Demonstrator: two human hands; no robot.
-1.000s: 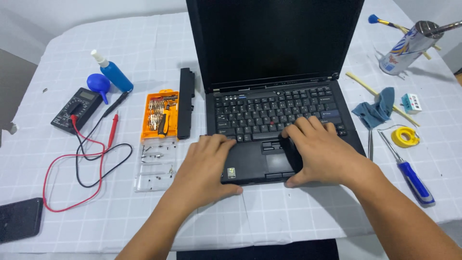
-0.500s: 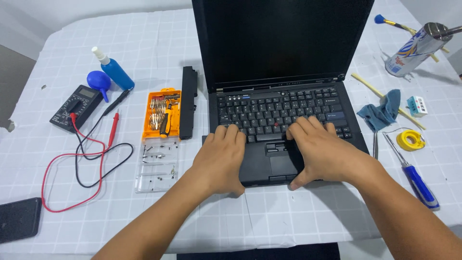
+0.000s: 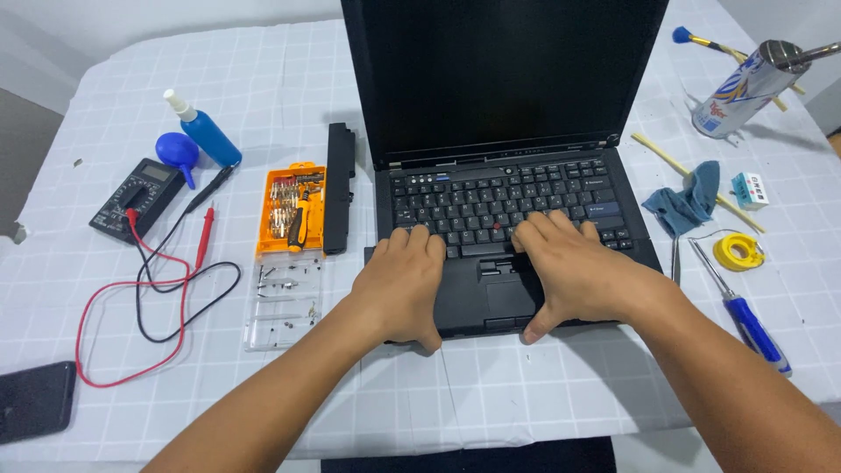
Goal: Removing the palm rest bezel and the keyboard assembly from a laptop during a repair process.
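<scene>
A black laptop (image 3: 491,114) stands open on the white checked table, its screen dark. My left hand (image 3: 401,282) lies flat on the left palm rest with fingertips at the lower edge of the keyboard (image 3: 504,203). My right hand (image 3: 574,273) lies flat on the right palm rest, fingers spread onto the lowest key rows, thumb at the front edge. Both hands press on the laptop body and hold nothing. The touchpad (image 3: 492,293) shows between them.
Left of the laptop lie a black battery pack (image 3: 338,187), an orange screwdriver bit set (image 3: 292,210) with its clear lid (image 3: 285,307), a multimeter (image 3: 136,198) with red and black leads, a blue bottle (image 3: 203,130) and a phone (image 3: 33,401). Right: a blue-handled screwdriver (image 3: 752,320), yellow tape roll (image 3: 738,251), blue cloth (image 3: 685,206), can (image 3: 745,83).
My left hand has slid forward from the laptop's front-left corner onto the palm rest, up to the keyboard. My right hand has crept slightly forward too. The view has shifted a little.
</scene>
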